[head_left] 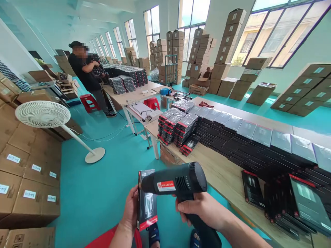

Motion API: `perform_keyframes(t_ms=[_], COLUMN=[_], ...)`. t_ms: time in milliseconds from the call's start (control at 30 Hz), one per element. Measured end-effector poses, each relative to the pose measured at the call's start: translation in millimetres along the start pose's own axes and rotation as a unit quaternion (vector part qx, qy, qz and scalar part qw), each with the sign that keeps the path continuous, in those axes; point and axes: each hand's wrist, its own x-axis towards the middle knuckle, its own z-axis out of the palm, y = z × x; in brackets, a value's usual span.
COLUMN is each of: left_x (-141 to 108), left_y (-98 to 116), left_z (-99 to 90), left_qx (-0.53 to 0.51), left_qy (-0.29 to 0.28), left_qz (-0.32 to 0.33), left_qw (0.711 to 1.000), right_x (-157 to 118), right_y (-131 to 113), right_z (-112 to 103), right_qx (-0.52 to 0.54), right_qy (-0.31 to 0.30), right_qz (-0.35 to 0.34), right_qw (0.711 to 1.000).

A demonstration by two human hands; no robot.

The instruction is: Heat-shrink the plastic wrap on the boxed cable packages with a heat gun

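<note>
My left hand (pixel 130 206) grips the left edge of a slim black and red retail box (pixel 147 213), held upright and shiny as if wrapped in film. Around the handle of a black heat gun (pixel 176 179) closes my right hand (pixel 196 210). The gun points left, its nozzle in front of the upper part of the box; whether the two touch I cannot tell. To the right, the wooden table (pixel 219 168) carries stacked flat boxes (pixel 181 125) and a long row of black boxes (pixel 232 137). Loose packs (pixel 252 187) lie at its near end.
A white standing fan (pixel 42 113) and piled cartons (pixel 28 172) are on the left. A person in black (pixel 84 72) stands by a farther table, near a red stool (pixel 89 103). Tall carton stacks (pixel 230 38) line the windows. Cables cross the floor.
</note>
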Motion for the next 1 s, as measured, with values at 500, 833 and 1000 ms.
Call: perform_keyframes(t_ms=[500, 833, 1000], left_x=[0.2, 9.1, 21.3], left_y=[12.1, 17.8, 24.2], left_z=[-8.6, -37.5, -35.4], left_qx=[-0.02, -0.085, -0.102], left_qy=[-0.036, -0.097, 0.054], left_qz=[-0.012, 0.034, 0.113], left_qw=[0.999, 0.991, 0.987], right_x=[9.9, -2.6, -13.7], right_y=[-25.8, 10.8, 16.9], right_z=[-8.5, -9.7, 1.7], right_qx=[-0.1, -0.077, -0.067], right_qy=[0.031, 0.011, -0.092], right_qz=[-0.004, 0.031, 0.075], right_qw=[0.995, 0.997, 0.991])
